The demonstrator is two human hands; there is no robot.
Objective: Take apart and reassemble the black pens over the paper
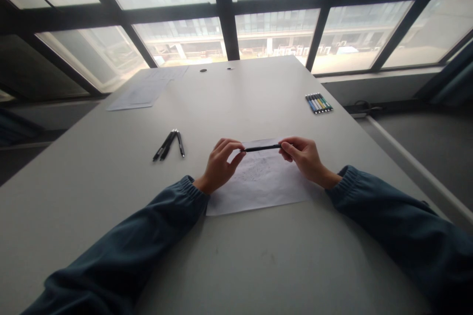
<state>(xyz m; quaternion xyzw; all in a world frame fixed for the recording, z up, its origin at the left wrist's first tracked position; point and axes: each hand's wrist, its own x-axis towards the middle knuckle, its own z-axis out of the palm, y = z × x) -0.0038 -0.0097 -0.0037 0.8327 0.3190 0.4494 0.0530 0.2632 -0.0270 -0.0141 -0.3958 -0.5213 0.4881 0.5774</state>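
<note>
Black pen (262,148), held roughly level at the centre of the frame, over a marked paper sheet (264,189): the left hand (221,163) pinches its left end, the right hand (305,157) pinches the other. A light, even grip at both ends should keep it steady. The pale tabletop (254,256) spreads around, with dark pens (168,145) left of centre and coloured pens (319,103) upper right; windows (277,34) fill the top.

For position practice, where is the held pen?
In the head view, the pen is just right of centre, between left hand and right hand, over the paper.
</note>
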